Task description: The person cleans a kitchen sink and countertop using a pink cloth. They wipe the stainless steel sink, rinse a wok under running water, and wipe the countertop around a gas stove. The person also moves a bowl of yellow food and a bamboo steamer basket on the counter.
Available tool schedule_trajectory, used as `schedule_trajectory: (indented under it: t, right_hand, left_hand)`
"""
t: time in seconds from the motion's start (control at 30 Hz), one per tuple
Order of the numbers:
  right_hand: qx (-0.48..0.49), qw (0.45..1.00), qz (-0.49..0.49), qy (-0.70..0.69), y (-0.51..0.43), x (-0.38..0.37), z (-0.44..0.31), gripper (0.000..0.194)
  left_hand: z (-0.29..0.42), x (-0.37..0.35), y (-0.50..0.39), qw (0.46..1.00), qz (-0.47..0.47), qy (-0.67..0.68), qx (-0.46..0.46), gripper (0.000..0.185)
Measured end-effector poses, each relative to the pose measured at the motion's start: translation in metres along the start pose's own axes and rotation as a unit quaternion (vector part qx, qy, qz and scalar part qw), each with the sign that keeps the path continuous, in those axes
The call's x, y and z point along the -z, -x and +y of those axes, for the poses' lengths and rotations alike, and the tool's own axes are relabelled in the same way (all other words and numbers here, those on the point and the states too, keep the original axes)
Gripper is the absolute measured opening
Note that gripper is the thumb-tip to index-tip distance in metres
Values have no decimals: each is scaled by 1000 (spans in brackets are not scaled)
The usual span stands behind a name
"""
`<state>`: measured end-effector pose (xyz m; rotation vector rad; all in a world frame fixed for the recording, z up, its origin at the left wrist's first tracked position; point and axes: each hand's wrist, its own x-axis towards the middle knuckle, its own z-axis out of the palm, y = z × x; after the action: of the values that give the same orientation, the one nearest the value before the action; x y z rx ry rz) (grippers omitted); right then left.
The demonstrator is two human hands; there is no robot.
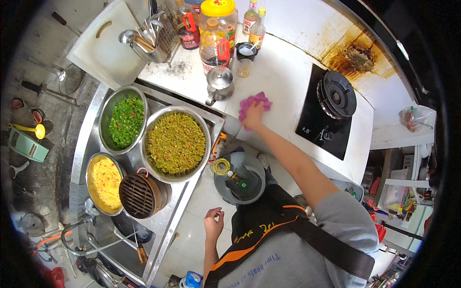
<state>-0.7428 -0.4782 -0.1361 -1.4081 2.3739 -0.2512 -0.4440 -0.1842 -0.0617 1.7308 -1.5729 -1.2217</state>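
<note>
My right hand point(254, 116) presses a crumpled purple cloth point(260, 100) onto the white countertop point(281, 86). Just left of the cloth stands a lidded metal pot point(220, 83) with a handle. A small clear cup point(244, 67) and a black container of white powder point(246, 51) with a spoon are beyond it. Low over the floor, near the apron, my left hand point(214, 217) is held with its fingers loosely curled and nothing visible in it. To its left, a metal bowl point(208, 136) of chopped green-brown vegetables rests on the steel sink unit.
A gas burner point(335, 94) is set into the counter at right. Sauce bottles point(258, 30) and large jars point(215, 43) line the wall. A gas cylinder point(230, 194) stands below the counter. More filled bowls point(101, 138), a slatted round steamer point(162, 201) and a sink point(124, 248) are at left.
</note>
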Motion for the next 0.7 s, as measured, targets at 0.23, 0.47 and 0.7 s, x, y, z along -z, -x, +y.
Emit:
schedule_trajectory:
  t: [0.23, 0.47, 0.7]
  right_hand:
    - [208, 970, 103, -72, 20, -9, 7, 67]
    - [236, 956, 102, -141, 48, -1, 12, 27]
    - [-16, 916, 119, -383, -1, 105, 78, 26]
  left_hand:
    - [-1, -6, 11, 1000, -16, -8, 26, 13]
    - [9, -12, 4, 1000, -12, -27, -1, 13]
    - [20, -24, -16, 998, -51, -34, -5, 14]
